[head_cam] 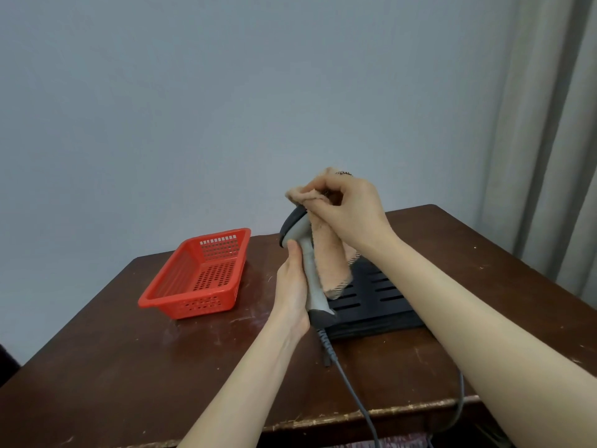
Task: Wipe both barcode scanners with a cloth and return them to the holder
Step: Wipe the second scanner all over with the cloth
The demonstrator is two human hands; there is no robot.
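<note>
the grey barcode scanner [310, 270] is held upright just above the bench [129, 350], head up, its handle wrapped by the curled fingers of the left grip [292, 286], its grey cable [352, 389] trailing off the front edge. the right grip [349, 211] pinches a tan cloth [329, 263] against the scanner's head, the rest hanging beside the handle. just behind lies a black slotted tray [371, 299]; a red basket [181, 276] sits to the left.

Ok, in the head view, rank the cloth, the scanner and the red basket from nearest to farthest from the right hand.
1. cloth, gripped in the right hand.
2. scanner, just left, under the cloth.
3. red basket, far left on the table.
</note>
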